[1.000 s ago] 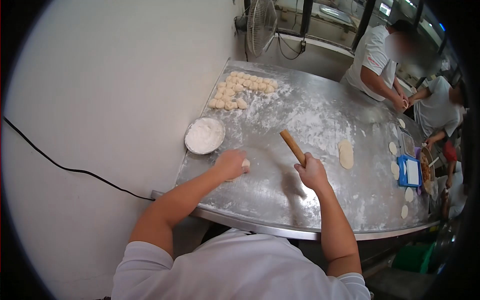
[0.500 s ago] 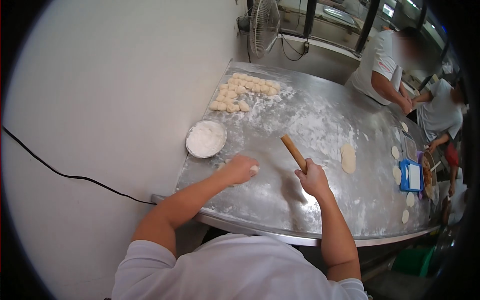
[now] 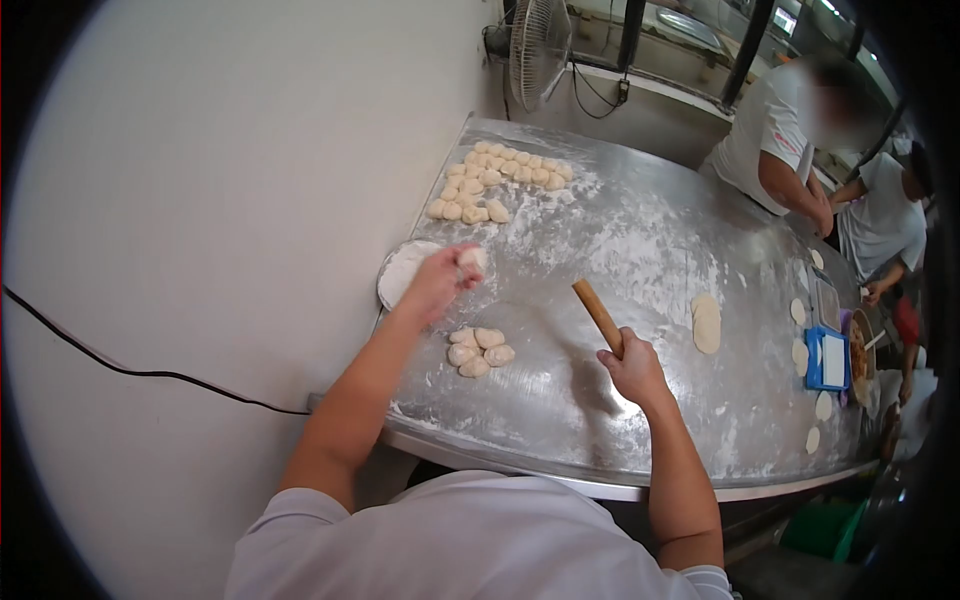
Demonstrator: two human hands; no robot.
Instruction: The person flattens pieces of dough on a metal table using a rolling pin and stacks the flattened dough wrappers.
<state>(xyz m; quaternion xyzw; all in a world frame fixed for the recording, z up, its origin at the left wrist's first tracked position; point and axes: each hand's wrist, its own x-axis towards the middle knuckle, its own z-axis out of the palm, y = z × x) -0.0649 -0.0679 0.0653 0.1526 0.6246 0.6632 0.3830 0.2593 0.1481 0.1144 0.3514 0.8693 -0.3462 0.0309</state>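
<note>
My left hand [image 3: 436, 282] is closed on a small dough ball [image 3: 473, 259] beside the flour bowl [image 3: 396, 270], whose right side the hand partly covers. A wooden rolling pin [image 3: 598, 315] is gripped at its near end by my right hand [image 3: 636, 366], its far end tilted up over the table. Between my arms lies a small cluster of dough pieces [image 3: 477, 351] on the metal. Farther off, near the wall, several more dough balls [image 3: 489, 175] sit in rows. To the right of the pin is a flattened oval dough sheet [image 3: 707, 323].
The flour-dusted metal table [image 3: 620, 230] meets the wall on the left. Flat dough rounds [image 3: 799, 356], a blue scale [image 3: 826, 357] and a bowl of filling [image 3: 861, 345] are at the right. Co-workers [image 3: 762, 140] stand beyond that side. A fan [image 3: 540, 55] is at the back.
My left hand has lifted off the near dough cluster, uncovering it, and moved up to the flour bowl with a dough ball. My right hand still holds the rolling pin.
</note>
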